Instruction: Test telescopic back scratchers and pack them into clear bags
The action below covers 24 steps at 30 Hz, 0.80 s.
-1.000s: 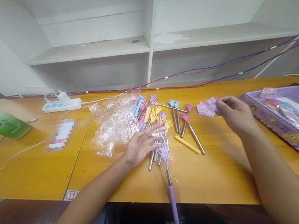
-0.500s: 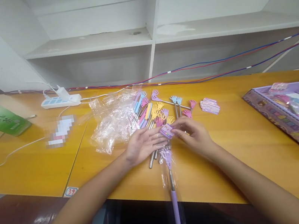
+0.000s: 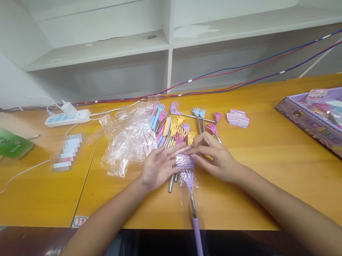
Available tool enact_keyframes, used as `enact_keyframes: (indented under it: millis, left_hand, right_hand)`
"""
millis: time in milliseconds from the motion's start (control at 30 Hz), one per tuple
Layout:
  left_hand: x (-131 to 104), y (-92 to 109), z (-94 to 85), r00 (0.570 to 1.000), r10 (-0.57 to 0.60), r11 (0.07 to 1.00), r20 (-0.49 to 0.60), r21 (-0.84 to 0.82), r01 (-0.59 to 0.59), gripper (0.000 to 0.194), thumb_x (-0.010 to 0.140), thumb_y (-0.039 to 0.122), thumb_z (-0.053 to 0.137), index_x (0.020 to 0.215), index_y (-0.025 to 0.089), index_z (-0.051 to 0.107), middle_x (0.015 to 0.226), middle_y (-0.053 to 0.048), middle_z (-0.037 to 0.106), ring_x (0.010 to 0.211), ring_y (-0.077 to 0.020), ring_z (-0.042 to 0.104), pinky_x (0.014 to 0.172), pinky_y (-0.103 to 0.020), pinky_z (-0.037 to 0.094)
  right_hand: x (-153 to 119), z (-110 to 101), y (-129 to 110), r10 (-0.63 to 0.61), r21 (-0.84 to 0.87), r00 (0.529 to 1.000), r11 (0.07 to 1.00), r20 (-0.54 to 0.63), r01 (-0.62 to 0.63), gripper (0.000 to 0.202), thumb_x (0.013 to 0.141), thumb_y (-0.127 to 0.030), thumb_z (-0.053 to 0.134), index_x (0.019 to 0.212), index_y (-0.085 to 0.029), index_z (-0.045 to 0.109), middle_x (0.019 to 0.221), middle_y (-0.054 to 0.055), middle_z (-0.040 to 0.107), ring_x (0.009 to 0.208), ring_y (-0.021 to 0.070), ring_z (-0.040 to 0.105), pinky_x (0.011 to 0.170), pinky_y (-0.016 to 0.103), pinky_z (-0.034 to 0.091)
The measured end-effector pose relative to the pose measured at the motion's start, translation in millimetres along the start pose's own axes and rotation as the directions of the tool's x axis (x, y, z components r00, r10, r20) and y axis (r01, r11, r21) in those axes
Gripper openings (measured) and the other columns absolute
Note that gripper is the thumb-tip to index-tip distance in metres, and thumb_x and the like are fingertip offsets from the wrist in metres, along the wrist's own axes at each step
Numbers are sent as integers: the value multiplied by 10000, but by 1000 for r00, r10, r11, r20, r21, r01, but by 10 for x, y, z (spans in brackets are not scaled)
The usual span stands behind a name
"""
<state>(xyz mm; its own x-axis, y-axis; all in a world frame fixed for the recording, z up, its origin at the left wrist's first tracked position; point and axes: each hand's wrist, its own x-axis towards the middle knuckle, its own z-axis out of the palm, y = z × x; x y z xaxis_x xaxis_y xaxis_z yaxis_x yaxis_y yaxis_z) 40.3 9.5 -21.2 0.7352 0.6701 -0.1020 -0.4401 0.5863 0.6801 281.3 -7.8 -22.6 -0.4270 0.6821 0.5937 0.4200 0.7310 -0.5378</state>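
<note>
The left hand [image 3: 158, 167] has a loose grip on the bag [image 3: 187, 212], seemingly steadying it while the right hand [image 3: 217, 158] pinches the card [image 3: 183, 161].

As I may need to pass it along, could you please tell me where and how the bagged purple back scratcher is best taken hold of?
Probably by its purple handle, through the clear bag, from the near side. The handle is straight, thicker than the metal shaft and seems to jut past the table's near edge; the left hand and right hand are near the clawed head.
</note>
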Motion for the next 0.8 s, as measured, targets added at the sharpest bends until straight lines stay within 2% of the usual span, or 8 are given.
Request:
enact_keyframes:
  millis: [133, 267, 367, 467, 533, 600, 700, 800]
  left_hand:
    - [-6, 12, 34, 999, 48, 999, -12, -2, -48, 683, 988, 577, 541, 1478, 115, 657, 1542, -213, 627, 1459, -385, 541, 1224, -540, 391]
    - [-11, 26, 49, 996, 88, 996, -12, 12, -88, 668, 971, 580, 571, 1457, 134, 676, 1602, -188, 585, 1492, -387, 511, 1214, -520, 411]
    - [-12, 47, 65, 995, 99, 994, -17, 50, -98, 655, 970, 599, 584, 1441, 156, 692, 1623, -173, 570, 1495, -385, 518, 1212, -513, 426]
    - [-13, 51, 85, 992, 124, 982, -35, 146, -117, 571, 981, 575, 622, 1411, 213, 725, 1622, -137, 581, 1500, -367, 527, 1209, -509, 449]
    - [-17, 34, 99, 986, 165, 951, -35, 270, -150, 452, 996, 503, 667, 1364, 259, 760, 1622, -108, 585, 1520, -347, 515, 1223, -507, 451]
    - [-20, 4, 107, 974, 228, 885, -16, 420, -200, 383, 986, 410, 729, 1354, 310, 769, 1638, -75, 570, 1541, -322, 497, 1261, -501, 427]
    - [-18, -50, 92, 943, 332, 771, 9, 573, -277, 530, 961, 309, 775, 1475, 388, 673, 1686, -48, 507, 1505, -289, 534, 1267, -493, 429]
    - [-11, -92, 34, 930, 366, 696, -33, 673, -250, 646, 978, 293, 747, 1588, 377, 550, 1509, -99, 638, 1258, -249, 687, 1134, -474, 541]
  right_hand:
    - [-22, 11, 1, 23, 9, 1000, 1000, -19, -23, 410, 1048, -180, 608, 1422, -330, 683, 1107, 81, 517, 939, 209, 590, 801, 402, 578]
    - [-50, 33, 20, 72, 22, 997, 997, -24, -72, 346, 1046, -239, 634, 1371, -332, 710, 1151, 92, 499, 1018, 229, 592, 867, 424, 594]
    - [-63, 95, 25, 222, 182, 974, 960, -38, -212, 487, 1037, -304, 673, 1509, -358, 568, 1210, 86, 528, 953, 198, 624, 798, 379, 616]
    - [-67, 185, 28, 404, 414, 915, 829, 19, -375, 682, 1012, -379, 728, 1605, -344, 393, 1177, 64, 580, 834, 151, 638, 685, 305, 607]
    - [-64, 232, 35, 446, 491, 893, 764, 65, -418, 656, 992, -407, 758, 1560, -309, 446, 1083, 37, 612, 785, 133, 632, 667, 283, 600]
    - [-53, 250, 45, 461, 538, 885, 733, 55, -416, 578, 980, -425, 773, 1480, -274, 527, 1006, 23, 632, 742, 126, 622, 627, 268, 588]
    - [-34, 229, 52, 480, 569, 877, 718, 13, -402, 437, 973, -454, 778, 1321, -240, 622, 929, 18, 651, 696, 128, 613, 571, 259, 570]
    - [-26, 195, 41, 490, 556, 872, 723, 5, -409, 345, 986, -457, 761, 1236, -235, 676, 892, 12, 655, 670, 126, 611, 587, 271, 582]
